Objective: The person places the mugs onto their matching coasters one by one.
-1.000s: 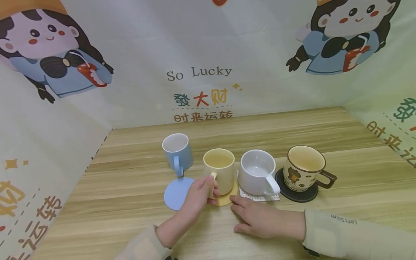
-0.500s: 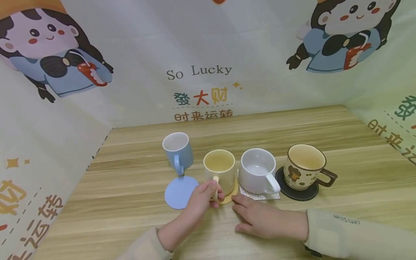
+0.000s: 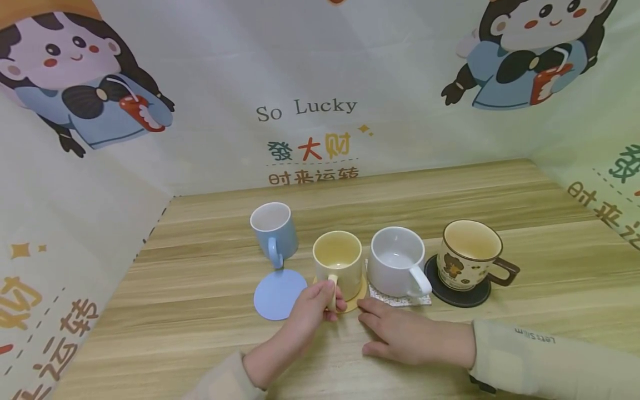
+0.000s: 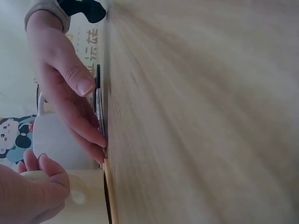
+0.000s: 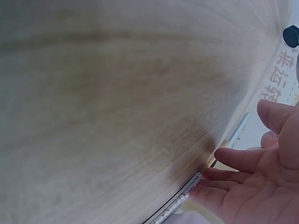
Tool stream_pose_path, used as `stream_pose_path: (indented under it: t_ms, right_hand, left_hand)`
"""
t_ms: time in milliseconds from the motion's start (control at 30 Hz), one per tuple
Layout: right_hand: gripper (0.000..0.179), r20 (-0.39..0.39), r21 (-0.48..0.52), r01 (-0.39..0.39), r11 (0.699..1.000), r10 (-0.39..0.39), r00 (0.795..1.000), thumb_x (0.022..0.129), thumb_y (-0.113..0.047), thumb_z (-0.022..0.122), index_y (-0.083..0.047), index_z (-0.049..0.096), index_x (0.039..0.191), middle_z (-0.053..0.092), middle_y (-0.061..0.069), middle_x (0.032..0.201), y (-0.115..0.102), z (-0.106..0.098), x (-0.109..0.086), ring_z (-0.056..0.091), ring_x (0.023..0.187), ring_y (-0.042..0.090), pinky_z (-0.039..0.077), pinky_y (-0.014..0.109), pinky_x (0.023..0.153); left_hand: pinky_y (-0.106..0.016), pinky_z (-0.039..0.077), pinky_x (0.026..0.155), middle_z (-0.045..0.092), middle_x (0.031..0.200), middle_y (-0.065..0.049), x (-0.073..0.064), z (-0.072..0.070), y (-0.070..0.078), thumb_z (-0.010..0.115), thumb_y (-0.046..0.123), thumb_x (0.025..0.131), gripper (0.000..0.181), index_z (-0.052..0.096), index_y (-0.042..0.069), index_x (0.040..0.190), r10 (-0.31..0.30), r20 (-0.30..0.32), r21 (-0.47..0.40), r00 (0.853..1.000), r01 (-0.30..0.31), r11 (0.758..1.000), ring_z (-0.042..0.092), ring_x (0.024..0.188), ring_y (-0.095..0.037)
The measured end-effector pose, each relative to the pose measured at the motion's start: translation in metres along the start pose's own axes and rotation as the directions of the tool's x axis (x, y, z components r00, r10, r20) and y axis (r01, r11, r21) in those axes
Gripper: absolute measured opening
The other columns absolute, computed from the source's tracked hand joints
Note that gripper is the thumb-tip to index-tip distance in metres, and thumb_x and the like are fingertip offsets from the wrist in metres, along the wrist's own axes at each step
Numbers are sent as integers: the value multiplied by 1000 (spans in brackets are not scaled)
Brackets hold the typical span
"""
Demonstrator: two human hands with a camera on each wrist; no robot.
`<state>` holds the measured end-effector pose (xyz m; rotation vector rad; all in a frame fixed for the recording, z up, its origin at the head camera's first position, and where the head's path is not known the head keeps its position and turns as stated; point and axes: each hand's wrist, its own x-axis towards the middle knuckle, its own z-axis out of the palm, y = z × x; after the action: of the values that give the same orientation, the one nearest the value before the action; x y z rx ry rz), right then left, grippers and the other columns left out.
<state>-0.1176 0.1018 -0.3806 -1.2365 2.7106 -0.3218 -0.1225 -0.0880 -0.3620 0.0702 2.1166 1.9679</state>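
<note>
My left hand [image 3: 314, 304] pinches the handle of a yellow mug [image 3: 344, 265], which stands upright on a round yellow coaster [image 3: 359, 299]. In the left wrist view, the thumb and fingers of that hand [image 4: 39, 189] curl round the handle. My right hand [image 3: 400, 331] lies low over the table with fingers extended, its fingertips at the right edge of the yellow coaster. The right wrist view shows those straight fingers [image 5: 238, 161] beside the edge of the speckled coaster [image 5: 180, 198]. A white mug [image 3: 395, 266] stands on that coaster, right of the yellow mug.
A blue mug [image 3: 280, 236] stands on bare wood at the back left, behind a round blue coaster [image 3: 277, 297]. At the right, a cream mug with a bear print [image 3: 462, 261] sits on a black coaster [image 3: 472, 299]. A printed cloth backdrop [image 3: 220, 72] encloses the wooden table [image 3: 200, 266].
The yellow mug's handle has turned slightly to the right, and my left hand has shifted a little right and lower with it. My right hand stays almost still.
</note>
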Motion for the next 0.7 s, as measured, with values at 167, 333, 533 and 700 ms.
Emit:
stream_pose_path:
  t_ms: [167,333,533,700]
  right_hand:
    - [60,4,0,-6,1000,6,1000,89,-42,52,5,49,126,37,20,140,0,0,0,37,128,34,34,45,103]
    - [60,7,7,-10,1000,10,1000,89,-42,53,5,49,127,37,20,140,0,-1,0,37,128,34,34,45,103]
    - [61,-5,9,-7,1000,7,1000,89,-42,53,5,49,127,38,21,139,0,-1,-1,38,128,34,35,45,103]
    - [58,-7,13,-16,1000,16,1000,89,-39,53,5,49,126,39,20,139,0,-1,0,38,128,34,35,45,103]
  left_hand:
    - [-22,44,63,56,73,-1,-1,0,-2,33,16,99,34,53,-11,91,2,5,5,1000,-2,1000,51,71,-8]
    - [-22,45,64,56,75,-2,-1,-1,-4,33,14,99,33,52,-11,90,4,5,14,1000,-4,1000,51,72,-8]
    - [-25,50,69,56,78,-3,-3,0,-6,33,14,99,33,52,-11,90,8,8,5,1000,-8,1000,53,74,-9]
    - [-28,51,71,55,78,-3,-3,0,-7,32,13,100,32,51,-10,88,8,9,-8,1000,-8,1000,53,73,-9]
